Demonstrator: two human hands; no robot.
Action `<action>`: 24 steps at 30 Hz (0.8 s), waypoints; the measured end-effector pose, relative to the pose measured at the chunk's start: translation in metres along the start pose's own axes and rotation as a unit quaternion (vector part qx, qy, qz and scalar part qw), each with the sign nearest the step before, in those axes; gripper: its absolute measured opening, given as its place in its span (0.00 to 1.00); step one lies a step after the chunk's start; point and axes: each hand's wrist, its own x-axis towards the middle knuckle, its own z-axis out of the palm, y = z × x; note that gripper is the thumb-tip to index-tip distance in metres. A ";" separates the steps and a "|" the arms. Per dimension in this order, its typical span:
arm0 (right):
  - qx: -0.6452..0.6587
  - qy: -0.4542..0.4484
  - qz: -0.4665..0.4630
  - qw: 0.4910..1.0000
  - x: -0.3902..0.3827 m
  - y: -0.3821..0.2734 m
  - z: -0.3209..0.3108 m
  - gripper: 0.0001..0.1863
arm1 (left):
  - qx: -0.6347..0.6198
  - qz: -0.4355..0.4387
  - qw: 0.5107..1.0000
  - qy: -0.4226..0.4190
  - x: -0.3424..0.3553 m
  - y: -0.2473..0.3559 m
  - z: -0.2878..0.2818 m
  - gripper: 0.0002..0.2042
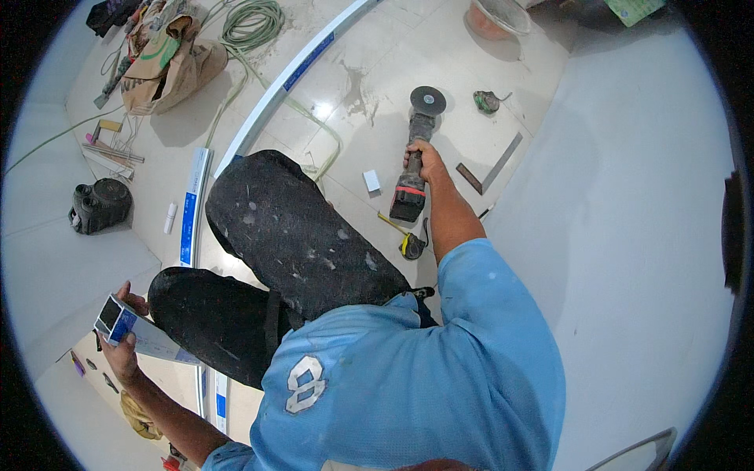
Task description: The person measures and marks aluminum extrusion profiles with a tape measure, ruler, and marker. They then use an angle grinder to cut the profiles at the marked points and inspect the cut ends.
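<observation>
My right hand (425, 160) is wrapped round the body of a cordless angle grinder (421, 128). The grinder's dark disc points away from me, and its battery end with a red band is nearest me, close to the tiled floor. On the far left, my left hand (122, 355) grips the end of a white hollow rectangular profile (161, 343) with blue film on it. Its open end faces up and outward, while the rest passes beside my bent leg. A yellow tape measure (411, 246) with some blade out lies below the grinder. Nearby is a small white offcut (371, 181).
A long white profile (271, 102) crosses the floor ahead, with another profile (191, 208) beside my knee. Right of the grinder lie a try square (494, 170) and a second tape measure (487, 101). A sack (169, 74), coiled green hose (251, 23) and black case (100, 206) sit left.
</observation>
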 end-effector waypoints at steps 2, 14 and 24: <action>-0.011 -0.007 0.003 1.000 0.008 -0.014 -0.002 0.10 | -0.019 0.006 0.999 0.035 -0.004 -0.005 0.004 0.49; -0.136 -0.032 -0.044 0.989 0.032 -0.040 -0.053 0.09 | 0.060 0.015 0.990 0.125 -0.013 0.010 0.017 0.29; -0.099 -0.015 0.072 0.992 0.008 -0.060 -0.015 0.14 | -0.071 0.020 0.992 0.104 -0.028 0.012 0.040 0.29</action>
